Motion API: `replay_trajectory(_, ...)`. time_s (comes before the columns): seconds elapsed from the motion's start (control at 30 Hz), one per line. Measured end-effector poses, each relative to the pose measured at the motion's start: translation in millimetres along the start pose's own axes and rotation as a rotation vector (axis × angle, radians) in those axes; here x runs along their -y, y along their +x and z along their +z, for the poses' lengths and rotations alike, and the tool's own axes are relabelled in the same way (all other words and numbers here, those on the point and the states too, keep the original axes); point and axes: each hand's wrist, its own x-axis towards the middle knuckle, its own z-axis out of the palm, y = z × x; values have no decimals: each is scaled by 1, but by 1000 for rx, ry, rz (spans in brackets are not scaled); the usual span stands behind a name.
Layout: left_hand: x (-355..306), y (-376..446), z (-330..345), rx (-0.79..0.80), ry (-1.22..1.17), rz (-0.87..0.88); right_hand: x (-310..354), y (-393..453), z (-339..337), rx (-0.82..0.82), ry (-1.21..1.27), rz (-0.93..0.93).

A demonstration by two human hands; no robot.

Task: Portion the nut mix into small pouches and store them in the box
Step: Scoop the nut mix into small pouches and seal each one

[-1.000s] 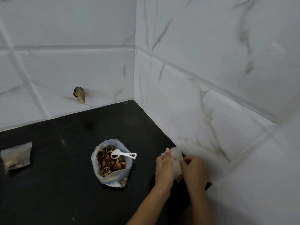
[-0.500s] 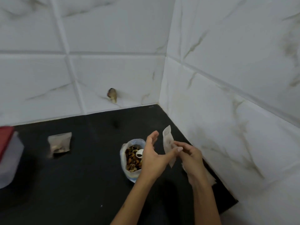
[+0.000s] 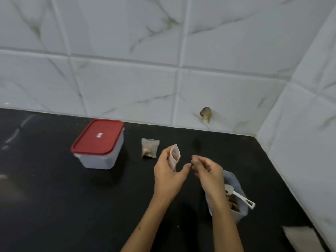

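Note:
My left hand holds a small empty clear pouch upright above the black counter. Just to the right of the pouch, my right hand hovers with fingers loosely curled and nothing in it. Behind my right wrist stands the open plastic bag of nut mix, with a white scoop resting in it. A filled pouch lies flat on the counter beyond my left hand. The white box with a red lid stands shut at the left.
The black counter ends at white tiled walls behind and to the right. A stack of spare pouches lies by the right wall. A small wall fitting sticks out of the back tiles.
The view has swung left, bringing the red-lidded box into sight. The pouch has passed from between both hands into my left hand alone, and my right hand has let go.

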Motion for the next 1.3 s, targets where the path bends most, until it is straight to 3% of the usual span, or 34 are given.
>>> replay_trajectory(0.17,12,10,-26,-11,232,91,22,-5,28,-12,45,-92)
replay_trajectory(0.3,17,16,-33,4,316,137,26,-7,40,76,-177,-115)
replay_trajectory(0.43,19,18,-34,13,391,219,26,-7,40,60,-333,-167)
replay_trajectory(0.57,21,20,-32,54,428,223,26,-8,36,74,-638,-276)
replay_trajectory(0.67,24,22,-30,107,436,228,26,-8,35,154,-711,-243)
replay_trajectory(0.9,29,25,-27,204,397,192,31,-4,31,268,-525,-71)
replay_trajectory(1.17,30,20,-19,238,264,222,36,-8,22,222,-611,-95)
replay_trajectory(1.3,30,12,-4,210,166,206,32,-13,5,255,-430,-114)
